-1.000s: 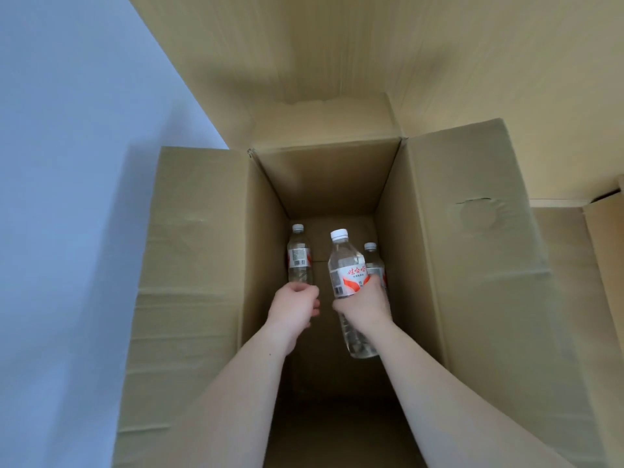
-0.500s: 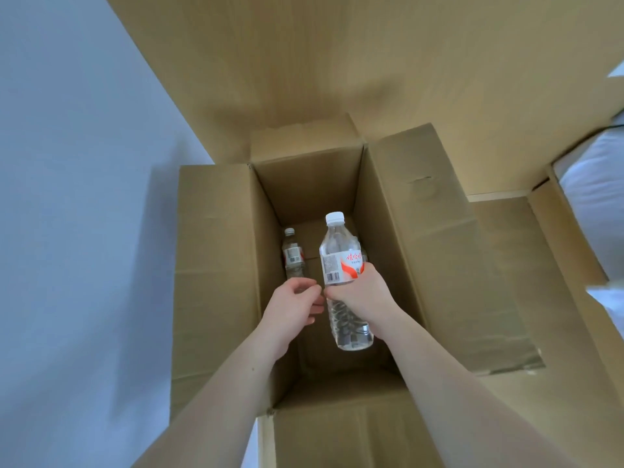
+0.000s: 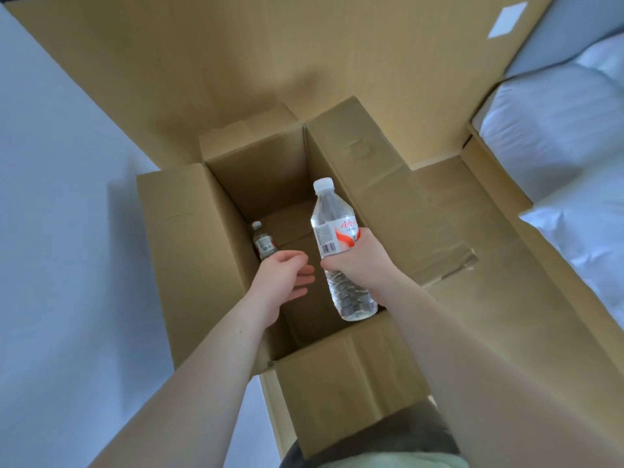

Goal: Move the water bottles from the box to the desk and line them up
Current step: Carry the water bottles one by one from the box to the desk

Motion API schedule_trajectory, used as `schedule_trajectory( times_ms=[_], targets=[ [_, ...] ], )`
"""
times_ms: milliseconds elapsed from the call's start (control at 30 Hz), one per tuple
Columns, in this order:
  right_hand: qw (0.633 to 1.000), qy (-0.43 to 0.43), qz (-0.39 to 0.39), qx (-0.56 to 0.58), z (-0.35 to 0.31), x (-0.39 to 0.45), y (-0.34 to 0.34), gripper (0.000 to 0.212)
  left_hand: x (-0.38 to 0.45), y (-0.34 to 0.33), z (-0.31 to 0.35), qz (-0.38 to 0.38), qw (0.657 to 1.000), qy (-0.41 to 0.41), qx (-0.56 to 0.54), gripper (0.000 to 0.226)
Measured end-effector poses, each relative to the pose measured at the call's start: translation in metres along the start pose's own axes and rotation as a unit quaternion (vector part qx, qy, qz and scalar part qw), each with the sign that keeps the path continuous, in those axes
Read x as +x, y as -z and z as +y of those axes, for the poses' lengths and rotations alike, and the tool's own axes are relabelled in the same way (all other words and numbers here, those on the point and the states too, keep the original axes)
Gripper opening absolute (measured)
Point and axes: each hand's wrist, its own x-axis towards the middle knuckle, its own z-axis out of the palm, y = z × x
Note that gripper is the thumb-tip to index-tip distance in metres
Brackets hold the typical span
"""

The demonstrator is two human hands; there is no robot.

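My right hand (image 3: 358, 261) grips a clear water bottle (image 3: 332, 231) with a white cap and a red-and-white label, held upright above the mouth of the open cardboard box (image 3: 189, 251). A second bottle (image 3: 262, 243) stands deep inside the box against its left wall. My left hand (image 3: 282, 282) hangs over the box opening just in front of that bottle, fingers relaxed and holding nothing. The desk is not in view.
The box flaps are folded outward on all sides, the right flap (image 3: 405, 211) lying wide. A large cardboard sheet (image 3: 304, 62) leans behind the box. A bed with white bedding (image 3: 557, 130) is at the right. Pale floor (image 3: 60, 265) lies to the left.
My right hand has lifted the bottle up out of the box. My left hand has let its fingers loosen. The camera has pulled back and swung right, showing the bed.
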Motion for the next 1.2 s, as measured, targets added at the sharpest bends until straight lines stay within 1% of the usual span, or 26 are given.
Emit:
schedule_trajectory(
  times_ms=[167,300,467,600,700,867,1033,1200],
  targets=[
    [0.999,-0.017,0.027,0.025,0.012,-0.022,0.03,0.066,-0.014,-0.03,0.002,-0.027,0.999,-0.003,0.034,0.013],
    [0.998,-0.024,0.041,0.046,0.031,-0.037,0.061,0.065,-0.026,-0.059,0.0,-0.029,0.998,-0.001,0.052,0.013],
    [0.996,-0.026,0.051,0.072,0.062,-0.063,0.104,0.059,-0.047,-0.105,-0.01,-0.03,0.999,-0.003,0.039,0.013],
    [0.994,-0.029,0.045,0.097,0.096,-0.084,0.134,0.064,-0.062,-0.148,-0.023,-0.047,0.996,-0.039,0.067,0.014],
    [0.991,-0.038,0.057,0.117,0.124,-0.102,0.155,0.064,-0.074,-0.178,-0.034,-0.061,0.992,-0.049,0.096,0.017],
    [0.984,-0.065,0.09,0.141,0.176,-0.13,0.19,0.062,-0.095,-0.23,-0.05,-0.099,0.983,-0.044,0.148,0.01],
    [0.974,-0.069,0.141,0.162,0.227,-0.168,0.23,0.058,-0.111,-0.29,-0.067,-0.15,0.966,-0.031,0.208,0.018],
    [0.949,-0.094,0.214,0.212,0.271,-0.202,0.273,0.059,-0.121,-0.356,-0.079,-0.203,0.948,-0.028,0.244,0.015]
  ],
)
